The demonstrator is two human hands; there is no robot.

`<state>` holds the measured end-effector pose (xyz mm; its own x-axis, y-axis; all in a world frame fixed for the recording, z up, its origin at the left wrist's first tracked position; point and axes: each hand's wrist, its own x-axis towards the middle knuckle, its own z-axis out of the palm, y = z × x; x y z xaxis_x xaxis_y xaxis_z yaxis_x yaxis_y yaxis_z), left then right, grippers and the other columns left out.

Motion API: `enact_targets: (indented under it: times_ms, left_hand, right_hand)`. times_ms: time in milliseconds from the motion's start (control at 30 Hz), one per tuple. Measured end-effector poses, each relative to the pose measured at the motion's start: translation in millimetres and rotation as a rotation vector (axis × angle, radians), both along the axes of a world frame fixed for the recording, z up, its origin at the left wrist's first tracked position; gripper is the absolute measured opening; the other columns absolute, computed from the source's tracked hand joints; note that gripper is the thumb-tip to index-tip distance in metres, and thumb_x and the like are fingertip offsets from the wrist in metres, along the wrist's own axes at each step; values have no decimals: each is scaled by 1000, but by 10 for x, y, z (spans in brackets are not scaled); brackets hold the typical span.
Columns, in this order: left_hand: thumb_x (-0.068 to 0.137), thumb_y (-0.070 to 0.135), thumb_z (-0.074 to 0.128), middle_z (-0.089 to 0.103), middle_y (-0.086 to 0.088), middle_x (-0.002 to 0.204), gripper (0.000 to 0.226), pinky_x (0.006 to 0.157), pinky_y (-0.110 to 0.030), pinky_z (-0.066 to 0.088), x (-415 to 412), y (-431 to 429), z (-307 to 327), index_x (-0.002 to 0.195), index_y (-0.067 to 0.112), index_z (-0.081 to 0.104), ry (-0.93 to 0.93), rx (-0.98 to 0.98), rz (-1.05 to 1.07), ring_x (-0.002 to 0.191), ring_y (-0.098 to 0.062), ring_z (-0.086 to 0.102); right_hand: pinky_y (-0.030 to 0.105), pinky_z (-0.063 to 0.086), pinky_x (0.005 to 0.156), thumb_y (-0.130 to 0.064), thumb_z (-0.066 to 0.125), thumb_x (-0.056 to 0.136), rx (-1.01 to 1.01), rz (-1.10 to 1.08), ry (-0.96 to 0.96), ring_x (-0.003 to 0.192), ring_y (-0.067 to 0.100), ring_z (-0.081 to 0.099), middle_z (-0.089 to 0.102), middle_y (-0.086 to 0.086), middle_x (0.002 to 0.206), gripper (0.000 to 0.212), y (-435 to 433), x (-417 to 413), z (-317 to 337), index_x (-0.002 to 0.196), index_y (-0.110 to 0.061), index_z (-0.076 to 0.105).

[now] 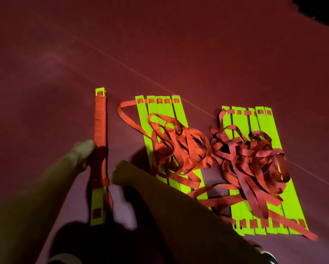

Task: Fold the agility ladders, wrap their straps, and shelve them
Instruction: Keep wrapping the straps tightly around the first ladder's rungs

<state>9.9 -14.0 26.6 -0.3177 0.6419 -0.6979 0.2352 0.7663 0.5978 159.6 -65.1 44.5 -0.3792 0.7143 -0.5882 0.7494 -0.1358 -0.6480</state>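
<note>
From the head camera, three agility ladders lie on a dark red floor (159, 44). At the left, a stacked bundle of yellow-green plastic rungs (98, 201) lies lengthwise with its red webbing strap (99, 121) wound along it. The left hand (82, 152) sits against the bundle's left edge and the right hand (121, 173) is just beside its right. Both are blurred, so I cannot tell whether they are spread or pinching. This looks like the strap-wrapping step on the first ladder. The middle ladder (160, 111) and right ladder (241, 121) lie unfolded under tangled red straps (178, 147). Next, the loose end needs securing.
</note>
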Motion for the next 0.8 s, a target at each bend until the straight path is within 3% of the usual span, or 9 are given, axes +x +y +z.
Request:
enact_targets:
  times_ms: [67,133,167,267,367,500,567,667,800]
  left_hand:
    - [92,0,50,55,-22,96,15,77,-36,44,49,37,65,81,3,60,13,16,40,65,-27,50]
    - [89,3,54,65,-22,103,22,69,-32,47,130,87,8,105,0,68,12,83,99,75,-29,57]
    - [90,4,55,68,-22,109,25,70,-32,50,211,102,-29,111,1,69,-18,98,75,83,-29,62]
    - [93,4,56,71,-20,112,15,92,-49,56,565,61,-80,95,8,71,-110,70,-42,99,-36,68]
    - [92,-3,54,68,-16,92,23,86,-45,53,948,53,-87,76,11,62,-168,56,-102,85,-29,65]
    - [91,-3,59,64,-1,69,19,68,-31,43,1260,232,-189,77,10,61,-132,74,-250,82,-23,56]
    - [91,5,62,69,-4,83,6,70,-29,42,1335,362,-240,96,5,66,-70,126,-289,88,-23,57]
    - [79,26,71,68,-11,111,45,74,-29,43,1433,524,-289,118,6,61,62,126,-286,102,-28,64]
    - [85,26,71,61,-15,121,54,84,-33,48,1549,641,-335,129,3,49,171,115,-215,114,-34,59]
  right_hand:
    - [21,50,55,-7,81,73,166,-16,-13,68,21,64,67,16,84,16,39,140,-8,76,-9,66]
    - [33,51,84,-20,62,90,178,-6,-138,104,33,64,65,23,113,30,83,386,29,110,2,63]
    - [35,49,86,-27,49,95,232,-13,-197,108,34,61,62,21,118,37,114,559,11,118,0,58]
    - [27,49,71,-20,40,97,360,-209,-341,92,25,62,61,10,102,27,357,1119,-17,115,-8,57]
    - [40,50,90,-20,51,92,478,-399,-451,109,36,57,60,16,115,29,708,1568,-51,117,-8,59]
    - [45,44,103,-34,54,94,334,-390,-502,125,41,48,53,20,134,43,964,1942,-201,132,-14,57]
    - [46,42,106,-44,54,95,289,-312,-498,128,40,44,48,19,138,50,1063,1954,-276,137,-19,51]
    - [48,40,107,-50,49,96,253,-276,-448,129,40,43,44,21,139,54,1222,1873,-378,140,-19,47]
    - [50,43,105,-52,44,98,137,-443,-336,122,41,50,46,21,134,53,1392,1834,-539,133,-12,50]
